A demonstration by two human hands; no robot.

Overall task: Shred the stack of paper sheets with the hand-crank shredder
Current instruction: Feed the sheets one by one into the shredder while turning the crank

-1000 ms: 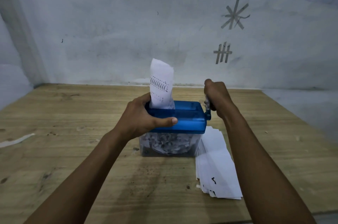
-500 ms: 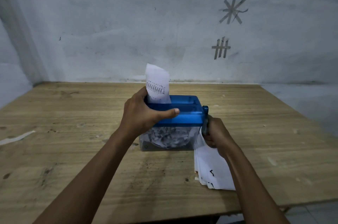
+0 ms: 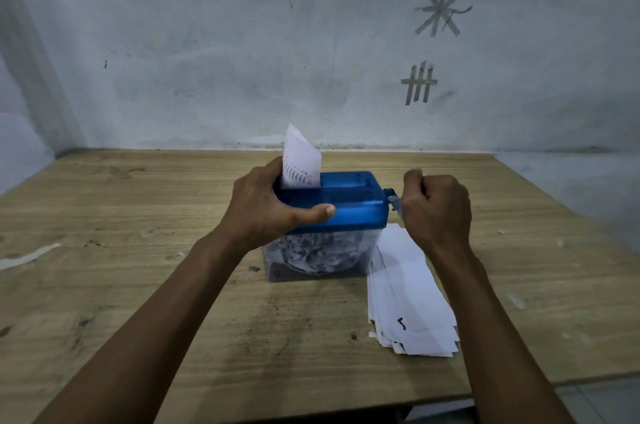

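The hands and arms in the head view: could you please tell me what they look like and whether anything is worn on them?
Both are bare. The left hand and right hand show no gloves, rings or watch, and the left forearm and right forearm are uncovered to the picture's lower edge, no sleeve in view. The left thumbnail is short.

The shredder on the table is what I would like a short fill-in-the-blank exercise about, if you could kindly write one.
1. The left hand grips the ____ top of the shredder.
2. The right hand grips the shredder's ____.
3. The stack of paper sheets lies on the table, to the ____ of the shredder.
4. The shredder's clear bin holds ____ paper.

Missing words: blue; crank; right; shredded.
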